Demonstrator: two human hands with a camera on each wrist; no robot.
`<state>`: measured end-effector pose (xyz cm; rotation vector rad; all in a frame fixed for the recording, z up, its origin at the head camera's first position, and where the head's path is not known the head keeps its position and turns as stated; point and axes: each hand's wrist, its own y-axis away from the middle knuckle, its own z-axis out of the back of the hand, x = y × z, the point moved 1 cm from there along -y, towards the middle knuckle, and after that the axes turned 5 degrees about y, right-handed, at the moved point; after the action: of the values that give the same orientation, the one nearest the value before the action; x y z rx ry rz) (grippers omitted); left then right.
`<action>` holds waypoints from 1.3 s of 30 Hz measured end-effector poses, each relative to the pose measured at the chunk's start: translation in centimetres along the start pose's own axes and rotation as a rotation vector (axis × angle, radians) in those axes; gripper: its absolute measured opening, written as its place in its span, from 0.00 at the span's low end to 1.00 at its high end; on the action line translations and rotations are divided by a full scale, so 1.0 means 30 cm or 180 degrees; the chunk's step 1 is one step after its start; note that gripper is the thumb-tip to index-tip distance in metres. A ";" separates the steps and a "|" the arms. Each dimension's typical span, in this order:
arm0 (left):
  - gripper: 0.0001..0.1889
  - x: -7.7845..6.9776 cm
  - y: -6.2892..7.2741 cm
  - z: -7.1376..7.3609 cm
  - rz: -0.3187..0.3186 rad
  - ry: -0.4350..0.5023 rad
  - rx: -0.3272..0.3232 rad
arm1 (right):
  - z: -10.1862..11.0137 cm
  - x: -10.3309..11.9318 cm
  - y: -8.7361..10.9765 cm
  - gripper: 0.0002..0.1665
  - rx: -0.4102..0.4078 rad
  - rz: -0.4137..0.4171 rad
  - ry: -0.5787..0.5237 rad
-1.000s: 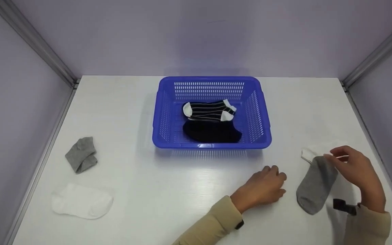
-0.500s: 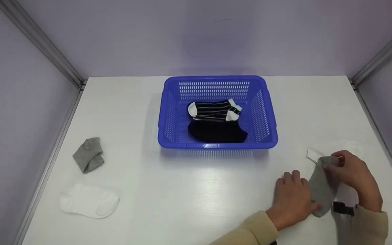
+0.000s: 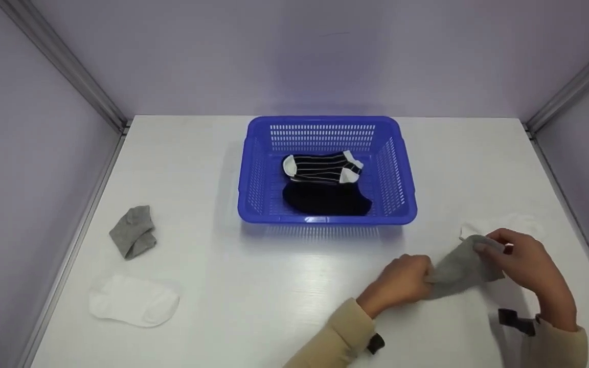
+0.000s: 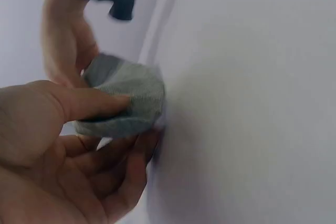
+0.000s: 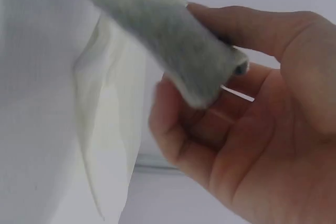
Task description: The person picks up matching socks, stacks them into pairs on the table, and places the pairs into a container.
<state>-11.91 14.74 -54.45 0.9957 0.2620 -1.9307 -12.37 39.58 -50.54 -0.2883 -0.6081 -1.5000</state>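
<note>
A grey sock (image 3: pixel 458 271) is stretched between both hands above the right part of the table. My left hand (image 3: pixel 402 278) pinches its toe end between thumb and fingers, as the left wrist view also shows. The other end of the sock is gripped by my right hand (image 3: pixel 529 260), thumb on one side and fingers on the other. Just behind the right hand, a white sock (image 3: pixel 478 225) lies on the table, partly covered by the hand and the grey sock.
A blue basket (image 3: pixel 327 220) at the back middle holds striped black-and-white socks (image 3: pixel 320 167) and black socks (image 3: pixel 325 198). At the left of the white table (image 3: pixel 197 306) lie a crumpled grey sock (image 3: pixel 133 232) and a white sock (image 3: pixel 133 300). Walls enclose the back and sides.
My left hand came right to the grey sock, took hold of its toe end and drew it left off the table. The right hand stays near its place, still holding the other end.
</note>
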 end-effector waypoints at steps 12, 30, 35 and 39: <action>0.19 0.226 0.102 0.198 0.0118 0.0872 -0.0626 | -0.140 0.155 -0.057 0.08 0.0215 0.0566 -0.0351; 0.15 0.406 0.371 0.384 0.0971 0.0331 -0.0721 | -0.374 0.351 -0.085 0.12 0.0787 0.1087 -0.0316; 0.18 0.443 0.434 0.410 0.1089 0.0486 -0.0743 | -0.408 0.377 -0.086 0.09 0.0940 0.1012 -0.0247; 0.24 0.431 0.477 0.423 0.1050 0.0305 -0.0880 | -0.396 0.398 -0.061 0.13 0.0710 0.0908 0.0019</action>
<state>-10.45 -8.24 -52.71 0.8859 0.3829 -1.5048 -12.30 23.03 -54.16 -0.1886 -0.6926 -1.1480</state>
